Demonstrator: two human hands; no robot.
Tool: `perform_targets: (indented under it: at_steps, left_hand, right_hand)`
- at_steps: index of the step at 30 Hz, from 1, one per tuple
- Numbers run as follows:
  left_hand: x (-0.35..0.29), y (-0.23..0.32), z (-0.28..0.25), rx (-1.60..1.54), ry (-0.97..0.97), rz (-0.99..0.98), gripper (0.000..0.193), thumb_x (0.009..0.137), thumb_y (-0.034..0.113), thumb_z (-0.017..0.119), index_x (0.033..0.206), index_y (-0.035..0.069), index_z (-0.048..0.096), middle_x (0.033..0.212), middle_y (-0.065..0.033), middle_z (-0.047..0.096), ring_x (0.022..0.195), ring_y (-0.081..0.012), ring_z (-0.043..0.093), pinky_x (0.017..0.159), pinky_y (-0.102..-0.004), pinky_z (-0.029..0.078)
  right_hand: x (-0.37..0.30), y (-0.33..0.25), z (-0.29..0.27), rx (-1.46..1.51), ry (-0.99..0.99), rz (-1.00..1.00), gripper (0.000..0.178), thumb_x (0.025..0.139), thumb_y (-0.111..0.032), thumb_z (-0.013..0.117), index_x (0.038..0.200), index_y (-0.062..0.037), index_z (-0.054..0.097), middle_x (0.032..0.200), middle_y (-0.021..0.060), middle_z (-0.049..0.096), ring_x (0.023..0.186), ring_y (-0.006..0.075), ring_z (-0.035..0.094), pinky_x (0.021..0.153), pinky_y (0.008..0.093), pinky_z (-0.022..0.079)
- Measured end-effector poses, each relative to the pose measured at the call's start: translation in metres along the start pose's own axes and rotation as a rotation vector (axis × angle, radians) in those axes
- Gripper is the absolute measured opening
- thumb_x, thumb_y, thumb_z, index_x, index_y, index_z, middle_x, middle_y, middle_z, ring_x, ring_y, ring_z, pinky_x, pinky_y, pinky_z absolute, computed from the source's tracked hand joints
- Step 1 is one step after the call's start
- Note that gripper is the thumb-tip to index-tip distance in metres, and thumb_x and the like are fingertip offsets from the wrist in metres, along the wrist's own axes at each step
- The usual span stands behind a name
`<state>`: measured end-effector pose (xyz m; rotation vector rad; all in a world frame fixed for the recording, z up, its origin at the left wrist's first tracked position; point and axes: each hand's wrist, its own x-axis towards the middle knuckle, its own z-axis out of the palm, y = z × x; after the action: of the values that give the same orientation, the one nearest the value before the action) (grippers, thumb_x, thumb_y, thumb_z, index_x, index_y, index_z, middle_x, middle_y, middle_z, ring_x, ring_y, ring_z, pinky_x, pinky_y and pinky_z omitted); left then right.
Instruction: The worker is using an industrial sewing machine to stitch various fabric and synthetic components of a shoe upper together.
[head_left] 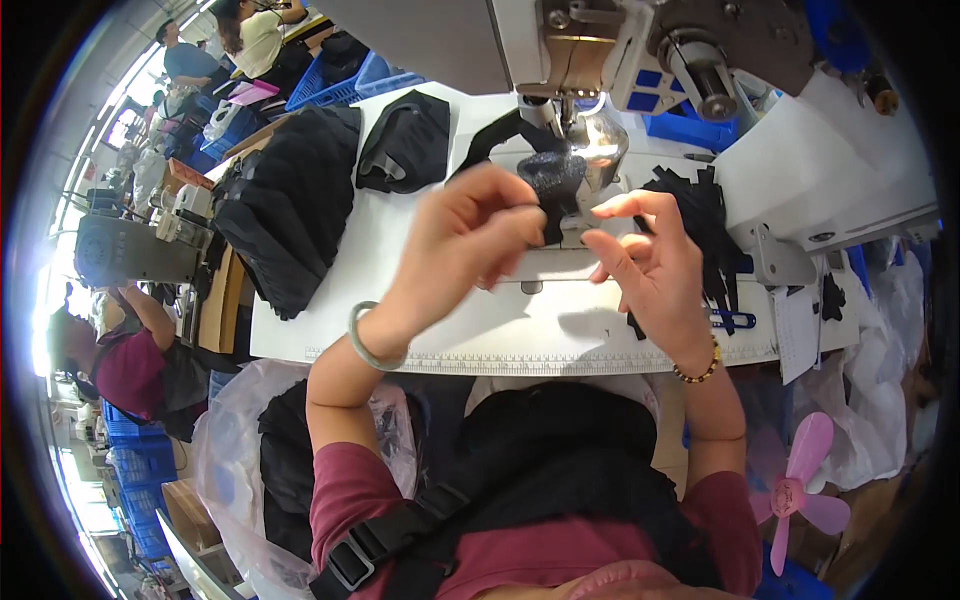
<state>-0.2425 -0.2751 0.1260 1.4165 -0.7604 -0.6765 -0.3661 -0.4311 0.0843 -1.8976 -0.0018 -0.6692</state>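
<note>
A sewing machine (580, 60) stands over the white table in front of me. Beneath its needle area sits a small black fabric piece (552, 178), with a black strap (490, 140) curving off behind it. My left hand (475, 235) is just left of that piece, slightly blurred, its fingers curled into a pinch; what they hold, if anything, is hidden. To the right of the piece, my right hand (648, 262) hangs above the table with thumb and forefinger apart and nothing visible between them. The far end of the black piece is partly hidden by the machine.
Black fabric bundles (290, 205) and a folded black piece (403, 142) lie at the left. Black straps (697, 215) and blue thread snips (733, 320) are at the right. A ruler strip (540, 362) follows the near edge. A pink fan (790, 495) is lower right. Co-workers sit leftward.
</note>
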Motion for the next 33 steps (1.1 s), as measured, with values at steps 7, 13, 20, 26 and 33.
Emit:
perform_targets:
  at_steps: [7,13,20,26,33]
  left_hand:
    - [0.043,0.009,-0.019,-0.025,0.016,-0.015,0.009,0.084,0.008,0.058,0.087,0.000,0.057,0.071,-0.0040,0.059,0.045,-0.0008,0.038,0.039,-0.0145,0.025]
    - [0.055,-0.004,-0.026,0.034,-0.090,-0.127,0.014,0.085,0.011,0.059,0.084,-0.003,0.058,0.069,-0.0040,0.058,0.046,-0.0027,0.045,0.039,-0.0155,0.033]
    - [0.055,-0.005,-0.023,-0.021,-0.083,-0.134,0.015,0.086,0.011,0.059,0.083,-0.004,0.057,0.073,-0.0074,0.060,0.053,-0.0084,0.056,0.042,-0.0180,0.043]
    - [0.058,-0.004,-0.024,-0.045,-0.107,-0.159,0.015,0.086,0.011,0.059,0.082,-0.003,0.056,0.072,-0.0077,0.060,0.055,-0.0090,0.057,0.043,-0.0183,0.045]
    - [0.060,-0.003,-0.026,-0.050,-0.125,-0.167,0.014,0.086,0.010,0.058,0.081,-0.003,0.056,0.071,-0.0078,0.060,0.054,-0.0097,0.058,0.043,-0.0185,0.045]
  right_hand:
    - [0.030,-0.001,0.055,0.860,0.315,0.291,0.021,0.091,-0.012,0.053,0.085,-0.0073,0.034,0.070,0.0056,0.050,0.042,0.0108,0.053,0.030,0.0192,0.033]
    - [0.031,0.020,0.066,0.748,0.496,0.121,0.026,0.088,-0.003,0.056,0.079,-0.0108,0.033,0.064,-0.0024,0.043,0.042,-0.0013,0.032,0.036,0.0159,0.029]
    - [0.024,0.036,0.054,0.370,0.387,-0.053,0.014,0.089,-0.002,0.056,0.092,-0.0031,0.042,0.081,0.0002,0.050,0.055,0.0006,0.042,0.047,0.0154,0.041]
    - [0.021,0.048,0.050,-0.087,0.404,-0.202,0.022,0.085,0.000,0.060,0.108,0.0010,0.060,0.097,0.0144,0.065,0.075,0.0118,0.063,0.056,0.0223,0.052]
    - [0.022,0.046,0.048,-0.165,0.394,-0.265,0.024,0.085,0.001,0.060,0.109,-0.0010,0.061,0.092,0.0119,0.065,0.071,0.0124,0.063,0.058,0.0225,0.052]
